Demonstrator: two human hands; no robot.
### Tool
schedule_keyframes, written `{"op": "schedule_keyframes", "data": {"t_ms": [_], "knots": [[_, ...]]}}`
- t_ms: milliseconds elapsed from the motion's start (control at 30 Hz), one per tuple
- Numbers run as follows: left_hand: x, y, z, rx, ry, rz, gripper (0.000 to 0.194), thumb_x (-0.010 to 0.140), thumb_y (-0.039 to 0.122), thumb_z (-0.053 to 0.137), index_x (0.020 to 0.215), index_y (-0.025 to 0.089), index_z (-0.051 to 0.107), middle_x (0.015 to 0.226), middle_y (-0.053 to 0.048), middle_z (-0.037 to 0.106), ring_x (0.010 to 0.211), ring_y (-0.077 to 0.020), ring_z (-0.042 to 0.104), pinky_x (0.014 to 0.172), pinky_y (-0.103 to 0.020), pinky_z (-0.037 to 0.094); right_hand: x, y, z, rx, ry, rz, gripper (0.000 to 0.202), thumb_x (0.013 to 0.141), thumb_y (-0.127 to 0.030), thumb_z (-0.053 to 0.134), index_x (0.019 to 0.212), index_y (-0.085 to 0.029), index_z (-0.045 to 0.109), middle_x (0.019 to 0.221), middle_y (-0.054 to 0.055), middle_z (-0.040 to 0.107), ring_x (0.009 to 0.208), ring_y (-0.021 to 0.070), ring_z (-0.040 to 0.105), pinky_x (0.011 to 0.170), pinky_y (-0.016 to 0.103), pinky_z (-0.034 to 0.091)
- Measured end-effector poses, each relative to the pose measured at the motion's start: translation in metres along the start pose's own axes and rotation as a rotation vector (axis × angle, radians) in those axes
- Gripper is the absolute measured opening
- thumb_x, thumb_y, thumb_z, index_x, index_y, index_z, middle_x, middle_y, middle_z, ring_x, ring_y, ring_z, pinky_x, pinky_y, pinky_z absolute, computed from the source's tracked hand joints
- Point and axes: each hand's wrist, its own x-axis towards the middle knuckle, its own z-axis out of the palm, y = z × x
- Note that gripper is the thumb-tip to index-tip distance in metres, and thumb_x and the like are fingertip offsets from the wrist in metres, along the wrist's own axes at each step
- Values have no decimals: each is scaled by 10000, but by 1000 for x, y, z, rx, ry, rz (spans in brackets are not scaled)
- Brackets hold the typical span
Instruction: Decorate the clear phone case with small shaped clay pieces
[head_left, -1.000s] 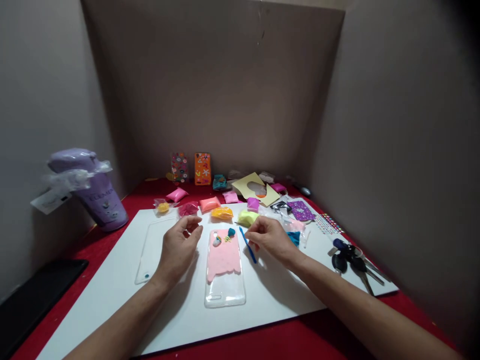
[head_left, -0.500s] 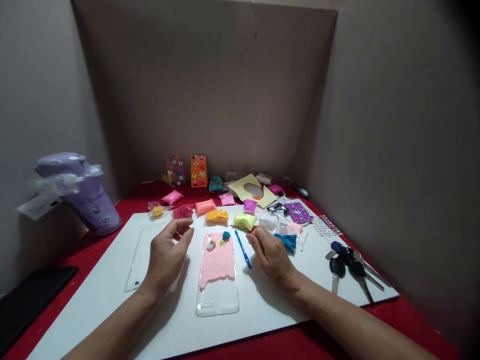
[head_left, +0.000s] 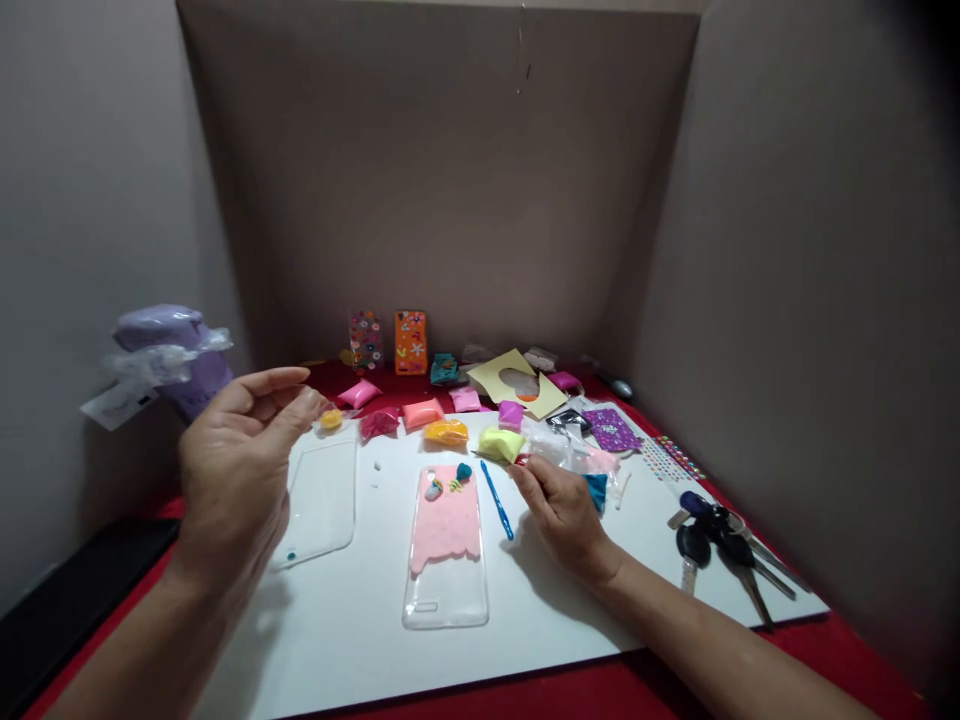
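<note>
A clear phone case (head_left: 448,600) lies on the white board (head_left: 375,660), its upper part covered with pink clay (head_left: 445,532) that has a ragged lower edge. Near its top sit a teal piece (head_left: 463,471) and a small grey-white piece (head_left: 433,490). My right hand (head_left: 559,510) is closed on a small red thing with a thin dark tip, right of the blue tool (head_left: 496,500). Raised at the left, my left hand (head_left: 244,460) has thumb and index finger bent toward each other; whether anything is between them is too small to tell. Beneath it lies another clear case (head_left: 322,500).
Several clay packets, such as the yellow one (head_left: 501,443), line the board's back. Keys (head_left: 724,545) lie at the right. A purple wrapped cup (head_left: 199,385) stands at the left near a black object (head_left: 82,590). Decorated cases (head_left: 411,342) stand behind.
My left hand has moved left and up, away from the pink-covered case, uncovering small white bits on the board. My right hand keeps its closed grip. The view has shifted slightly left.
</note>
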Motion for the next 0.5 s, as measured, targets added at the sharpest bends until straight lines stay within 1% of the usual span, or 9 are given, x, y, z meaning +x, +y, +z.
{"op": "schedule_keyframes", "data": {"t_ms": [67,133,200,267,300,367,433,500], "knots": [[0,10,2,11,-32,9,196,676,211,733,847,273,660,757,46,610,747,-127,583,740,-283,501,0,0,1,18,-2,9,266,904,-273,449,649,-208,407,593,-24,448,541,123,436,541,245,325],[2,15,6,21,-62,39,192,688,215,722,856,281,657,759,60,610,754,-122,577,731,-277,494,0,1,1,39,-9,11,232,886,-254,479,666,-206,427,618,-18,475,568,129,458,563,248,345],[6,15,11,42,-84,81,200,698,217,707,883,264,648,779,63,615,762,-116,576,728,-266,483,1,2,2,58,-15,9,213,888,-240,472,680,-203,451,645,-8,503,598,136,483,591,253,365],[13,7,15,129,-116,135,228,700,247,693,921,231,639,804,45,631,755,-121,584,706,-263,475,1,4,2,70,-14,12,209,908,-238,435,706,-199,473,673,2,522,625,141,500,609,256,376],[17,0,15,216,-142,162,233,704,276,681,924,211,640,811,25,645,751,-131,593,688,-265,472,1,5,2,73,-11,17,220,920,-242,412,713,-199,475,676,4,522,626,141,501,608,256,377],[25,-17,14,491,-291,149,196,694,318,655,838,185,664,792,-12,675,741,-170,614,654,-273,461,1,8,1,76,-1,29,260,943,-257,370,709,-198,466,657,1,508,604,137,490,589,252,371],[32,-38,10,761,-469,92,184,714,330,596,785,178,673,744,-25,685,715,-192,624,619,-272,443,1,10,1,81,1,32,292,956,-277,354,698,-196,466,638,-4,499,582,129,485,578,247,365],[36,-56,5,1043,-608,22,172,724,300,546,743,182,670,735,-23,690,701,-189,626,601,-261,421,0,11,1,87,-5,29,326,960,-294,358,672,-193,472,617,-9,501,563,120,489,574,242,363]]}}
